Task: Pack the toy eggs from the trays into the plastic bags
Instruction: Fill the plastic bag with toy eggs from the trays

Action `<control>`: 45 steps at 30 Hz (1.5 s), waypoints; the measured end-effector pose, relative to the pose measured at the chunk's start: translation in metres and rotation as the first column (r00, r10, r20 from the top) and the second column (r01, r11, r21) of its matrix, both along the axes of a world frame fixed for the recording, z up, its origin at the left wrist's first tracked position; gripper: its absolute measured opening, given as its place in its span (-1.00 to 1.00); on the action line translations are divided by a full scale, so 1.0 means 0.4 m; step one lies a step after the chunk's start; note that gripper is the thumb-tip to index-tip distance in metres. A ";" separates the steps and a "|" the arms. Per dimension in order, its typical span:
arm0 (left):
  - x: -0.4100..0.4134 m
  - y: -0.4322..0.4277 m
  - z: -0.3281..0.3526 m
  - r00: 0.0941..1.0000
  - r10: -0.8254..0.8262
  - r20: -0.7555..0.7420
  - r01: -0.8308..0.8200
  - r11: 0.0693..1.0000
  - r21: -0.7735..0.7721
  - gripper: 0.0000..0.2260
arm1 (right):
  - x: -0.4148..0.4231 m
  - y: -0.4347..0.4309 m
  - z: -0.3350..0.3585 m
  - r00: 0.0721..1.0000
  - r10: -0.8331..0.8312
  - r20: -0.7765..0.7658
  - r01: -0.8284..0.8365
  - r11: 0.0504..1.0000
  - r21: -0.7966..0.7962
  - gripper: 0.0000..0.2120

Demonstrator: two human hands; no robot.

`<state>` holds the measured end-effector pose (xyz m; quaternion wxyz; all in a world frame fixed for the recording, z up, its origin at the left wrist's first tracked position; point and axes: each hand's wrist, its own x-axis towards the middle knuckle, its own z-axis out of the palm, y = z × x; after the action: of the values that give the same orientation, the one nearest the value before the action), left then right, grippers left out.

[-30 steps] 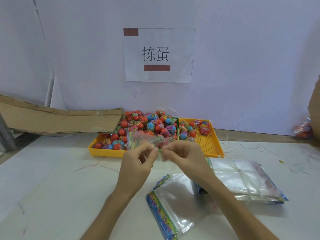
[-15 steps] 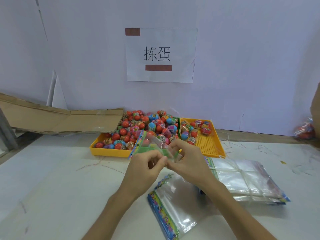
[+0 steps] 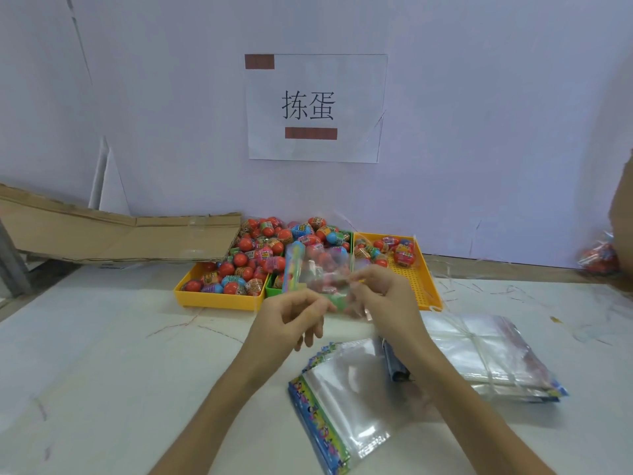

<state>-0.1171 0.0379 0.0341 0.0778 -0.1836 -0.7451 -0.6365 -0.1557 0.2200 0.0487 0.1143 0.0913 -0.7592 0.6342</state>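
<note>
Head view: your left hand [image 3: 291,320] and right hand [image 3: 380,299] both pinch one clear plastic bag [image 3: 318,272], held up at 12 o'clock before the trays [image 3: 219,299] of toy eggs [image 3: 260,255], probably to part its mouth for filling. Versus half a second ago, the bag stands more upright, its printed strip at 11 o'clock.

Your left hand [image 3: 291,320] and right hand [image 3: 383,299] hold a bag [image 3: 318,272] between them, in front of the trays [image 3: 219,299] of eggs [image 3: 260,248] by the wall. Nearer you on the table [image 3: 102,354], a bag stack [image 3: 342,399] lies left of a tied bundle [image 3: 486,351]. Cardboard [image 3: 113,238] lies left of the trays.
</note>
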 end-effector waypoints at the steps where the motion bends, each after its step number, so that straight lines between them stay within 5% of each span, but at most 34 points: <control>1: 0.001 -0.003 0.004 0.995 -0.057 0.078 0.055 0.998 0.026 -0.76 | -0.002 0.004 0.007 0.997 0.031 0.072 -0.021 0.990 -0.141 -0.87; 6: 0.009 0.014 0.006 0.933 -0.102 0.346 0.115 0.993 -0.017 -0.56 | -0.007 0.016 0.016 0.955 0.253 0.156 -0.153 0.869 -0.471 -0.96; 8: 0.006 0.016 0.002 0.928 -0.138 0.346 0.089 0.984 0.154 -0.42 | -0.002 0.003 0.009 0.928 0.340 0.151 -0.251 0.872 -0.420 -0.86; 10: 0.003 0.014 0.010 0.931 -0.212 0.298 0.090 0.922 0.376 -0.54 | 0.009 -0.017 -0.004 0.915 0.371 0.161 -0.307 0.896 -0.321 -0.87; 13: 0.002 0.006 0.026 0.927 -0.252 0.278 0.009 0.756 0.654 -0.64 | 0.020 -0.044 -0.027 0.972 0.204 0.120 -0.194 0.977 -0.093 -0.72; 17: -0.005 0.003 0.022 0.926 -0.228 0.300 -0.080 0.659 0.748 -0.63 | 0.037 -0.057 -0.032 0.934 -0.163 -0.317 0.224 0.960 0.165 -0.45; 22: -0.008 -0.002 0.019 0.912 -0.246 0.327 -0.115 0.614 0.781 -0.67 | 0.052 -0.055 -0.025 0.704 -0.102 -0.702 0.386 0.886 0.258 -0.35; 28: -0.017 -0.013 0.011 0.895 -0.223 0.386 -0.194 0.584 0.788 -0.70 | 0.050 -0.052 -0.028 0.473 -0.015 -0.881 0.482 0.841 0.245 -0.58; 33: -0.019 -0.026 0.015 0.882 -0.230 0.411 -0.243 0.525 0.816 -0.68 | 0.043 -0.063 -0.040 0.608 0.165 -0.777 0.386 0.793 0.471 -0.94; 39: -0.019 -0.034 0.024 0.879 -0.226 0.420 -0.263 0.506 0.821 -0.68 | 0.035 -0.057 -0.047 0.689 0.164 -0.705 0.307 0.815 0.490 -0.75; 45: -0.015 -0.032 0.023 0.880 -0.187 0.436 -0.273 0.553 0.787 -0.70 | 0.034 -0.055 -0.046 0.664 0.169 -0.728 0.351 0.789 0.504 -0.75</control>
<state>-0.1232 0.0249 0.0433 -0.0127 0.0550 -0.3543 -0.9334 -0.1420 0.1981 0.0304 0.4106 0.3317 -0.8101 0.2552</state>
